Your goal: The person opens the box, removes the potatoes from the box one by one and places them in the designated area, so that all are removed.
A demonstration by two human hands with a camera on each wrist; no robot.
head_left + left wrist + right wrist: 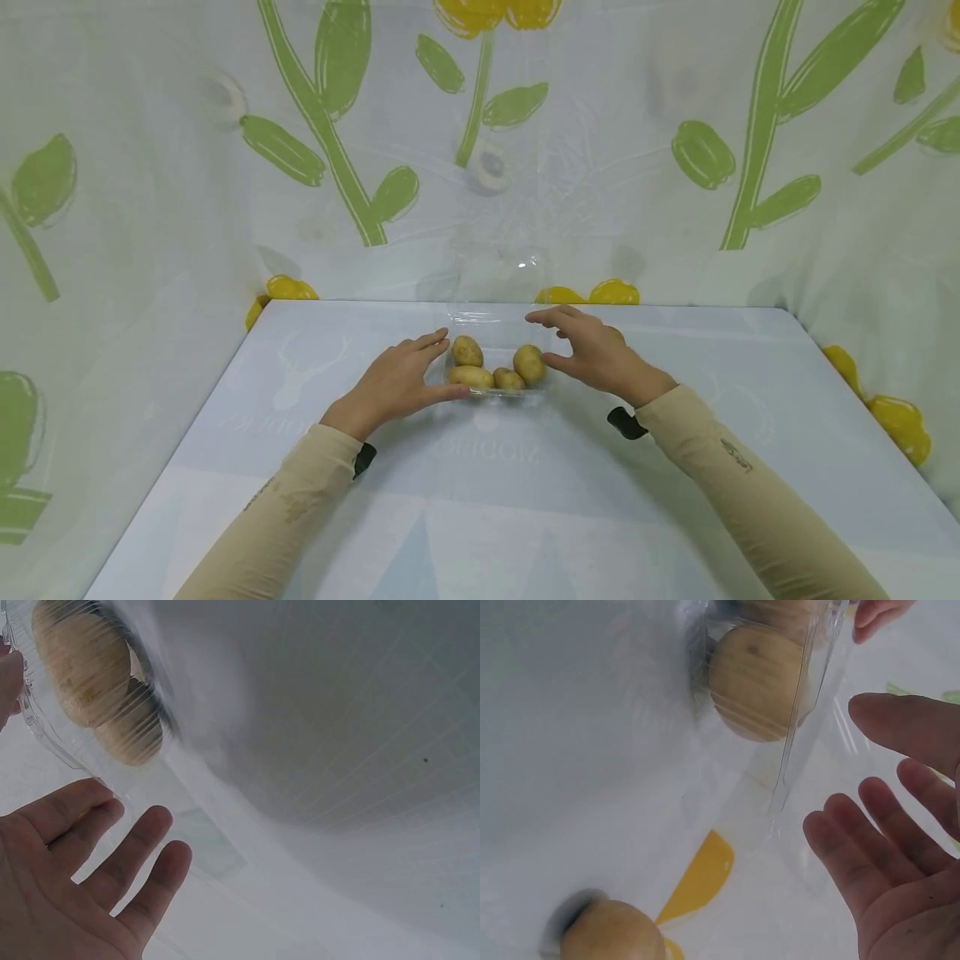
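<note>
A clear plastic clamshell box point(517, 395) stands on the table with several potatoes point(471, 377) inside. Its transparent lid point(501, 279) is raised at the back. My left hand point(393, 379) is at the box's left side, fingers spread and thumb along the front rim; the left wrist view shows its fingertips point(97, 791) close by the plastic edge. On the right, my right hand point(596, 350) hovers beside the box with extended fingers and thumb, holding nothing. One loose potato point(613, 934) lies outside the box, mostly hidden behind the right hand in the head view.
The white table point(480, 517) carries a faint printed pattern. Behind it hangs a pale curtain point(600, 125) with green leaves and yellow flowers, close to the table's back edge. Dark wrist straps point(626, 423) show below both sleeves.
</note>
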